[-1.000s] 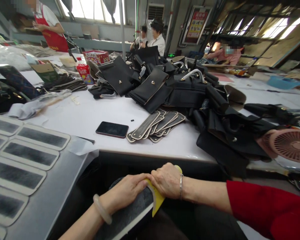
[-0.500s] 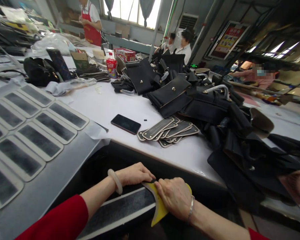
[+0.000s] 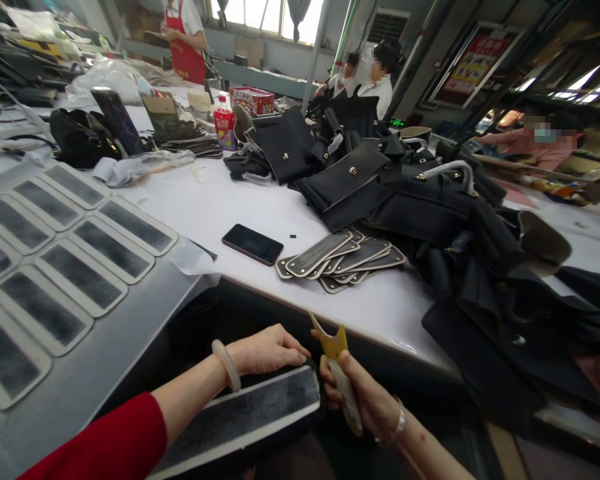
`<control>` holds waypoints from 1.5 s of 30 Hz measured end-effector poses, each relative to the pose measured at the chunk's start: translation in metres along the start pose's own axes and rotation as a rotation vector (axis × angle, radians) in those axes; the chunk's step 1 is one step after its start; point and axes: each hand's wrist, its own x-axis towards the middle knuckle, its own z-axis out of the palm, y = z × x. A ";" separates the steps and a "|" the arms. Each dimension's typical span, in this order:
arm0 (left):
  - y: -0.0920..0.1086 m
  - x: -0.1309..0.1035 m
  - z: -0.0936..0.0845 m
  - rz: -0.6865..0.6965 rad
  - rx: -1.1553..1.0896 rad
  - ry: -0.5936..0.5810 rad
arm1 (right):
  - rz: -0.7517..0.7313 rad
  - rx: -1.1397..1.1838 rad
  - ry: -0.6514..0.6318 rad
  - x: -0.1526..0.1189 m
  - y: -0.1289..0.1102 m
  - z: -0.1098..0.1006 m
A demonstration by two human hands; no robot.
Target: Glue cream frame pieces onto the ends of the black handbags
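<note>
In the head view my left hand has its fingers closed over the upper far edge of a black bag that lies across my lap area. Facing up on the bag is a long dark panel with a pale border. Just right of the bag's end, my right hand is wrapped round the pale, worn handle of a yellow scraper. The scraper's notched end points up and away, apart from the bag. Part of the bag is hidden under my left forearm.
Rows of pale-bordered panels lie on a grey sheet at left. A phone and a stack of riveted strips rest on the white table. Black bags are piled at right. People sit or stand farther back.
The yellow scraper has left the bag's end; my right hand has turned over, its notched tip now pointing up. My left hand stays on the bag's edge. The view has shifted slightly.
</note>
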 end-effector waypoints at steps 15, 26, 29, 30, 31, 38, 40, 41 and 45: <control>-0.002 0.003 0.003 0.092 0.150 0.013 | -0.424 -0.789 0.409 0.010 0.041 0.021; -0.004 0.001 0.005 0.097 0.202 0.015 | -0.411 -0.438 0.524 0.011 0.066 0.015; 0.000 0.000 0.007 0.098 0.265 0.059 | -0.483 -0.543 0.543 0.011 0.067 0.021; 0.002 0.000 0.008 0.101 0.295 0.080 | -0.507 -0.573 0.555 0.011 0.067 0.022; 0.003 -0.001 0.009 0.102 0.327 0.103 | -0.526 -0.596 0.567 0.012 0.066 0.024; 0.010 -0.007 0.016 0.009 0.406 0.197 | -0.505 -0.697 0.579 0.013 0.067 0.023; 0.008 -0.024 0.006 0.001 0.359 0.246 | -0.447 -0.735 0.556 0.011 0.063 0.015; 0.005 -0.039 0.000 0.012 0.319 0.286 | -0.393 -0.760 0.544 0.009 0.059 0.008; -0.025 -0.124 -0.015 0.120 0.076 0.576 | -0.203 -0.943 0.510 -0.001 0.033 -0.028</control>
